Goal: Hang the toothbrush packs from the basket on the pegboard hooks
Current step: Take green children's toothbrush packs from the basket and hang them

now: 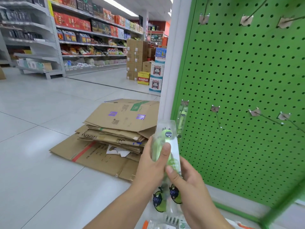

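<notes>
Seven hooks (216, 114), one hung pack (181, 118), two hands (151, 166).

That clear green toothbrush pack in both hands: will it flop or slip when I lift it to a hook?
The toothbrush pack stands upright above the left hand and right hand without drooping, so it is probably fairly stiff. Its glossy clear sleeve looks slippery, so pinch firmly. It seems light: fingertips alone hold it.
</notes>
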